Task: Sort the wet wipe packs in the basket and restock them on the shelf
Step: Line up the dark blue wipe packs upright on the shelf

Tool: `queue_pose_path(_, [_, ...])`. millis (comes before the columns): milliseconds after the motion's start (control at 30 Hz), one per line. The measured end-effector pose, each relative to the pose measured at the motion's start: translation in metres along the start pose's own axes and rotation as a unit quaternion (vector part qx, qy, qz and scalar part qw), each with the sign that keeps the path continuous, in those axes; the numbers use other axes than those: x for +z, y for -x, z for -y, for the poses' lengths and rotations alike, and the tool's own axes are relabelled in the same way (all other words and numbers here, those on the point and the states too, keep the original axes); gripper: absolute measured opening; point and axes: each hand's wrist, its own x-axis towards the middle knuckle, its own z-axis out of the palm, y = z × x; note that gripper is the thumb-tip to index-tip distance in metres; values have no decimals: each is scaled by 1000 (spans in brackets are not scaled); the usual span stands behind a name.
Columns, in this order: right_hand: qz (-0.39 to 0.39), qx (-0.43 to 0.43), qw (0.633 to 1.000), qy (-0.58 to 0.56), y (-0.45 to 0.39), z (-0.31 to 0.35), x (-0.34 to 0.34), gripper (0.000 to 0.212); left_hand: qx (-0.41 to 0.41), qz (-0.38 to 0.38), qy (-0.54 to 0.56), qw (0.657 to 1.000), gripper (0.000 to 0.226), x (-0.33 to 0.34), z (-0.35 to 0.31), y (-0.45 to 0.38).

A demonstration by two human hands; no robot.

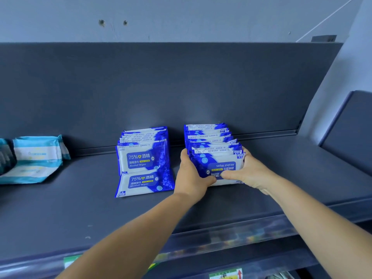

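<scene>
The right row of blue alcohol wipe packs (213, 150) stands on the dark shelf (281, 174), its front pack upside down. The left hand (191, 174) and right hand (246, 172) clasp that front pack from either side, thumbs pressing its face. Left of this row stands a second blue row (144, 158); farther left lie pale teal packs (36, 158)

- On the front blue-and-white plastic wet wipe pack of the left row (143, 161), standing on the dark grey shelf (60, 208), we read "75%" followed by Chinese characters, and below them "Alcohol Wipes".
- The flat-lying blue-and-white pack just in front of it (144, 183) carries the same "75%" and "Alcohol Wipes" print.
- On the front blue-and-white pack of the right row (220, 168) we read "Alcohol Wipes" upside down; both hands cover part of its lower print.
- The pale teal-and-white pack at far left (37, 158) has print too blurred for us to read.
- The green-and-white price label at the bottom edge (225, 274) shows a red arrow; we cannot read its characters.
</scene>
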Motion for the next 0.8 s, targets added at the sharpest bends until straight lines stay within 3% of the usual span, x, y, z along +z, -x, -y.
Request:
queue_pose_path(167, [-14,9,1000,17,4,1,-4,97,11,-3,-31,999,103,-4,-1,3])
queue_pose_path(300, [-31,10,998,54,13,3,-4,112,18,-1,-45,999,111,-6,1,6])
queue_pose_path(467, [-39,-5,994,101,25,9,-3,105,27,2,-67,997,113,-7,1,8])
queue_pose_path(667, [-75,4,988,132,29,11,5,74,-2,-3,-87,996,96,-2,-1,12])
queue_pose_path(800, [-85,7,983,161,32,9,11,64,-15,-25,-130,991,70,1,-3,11])
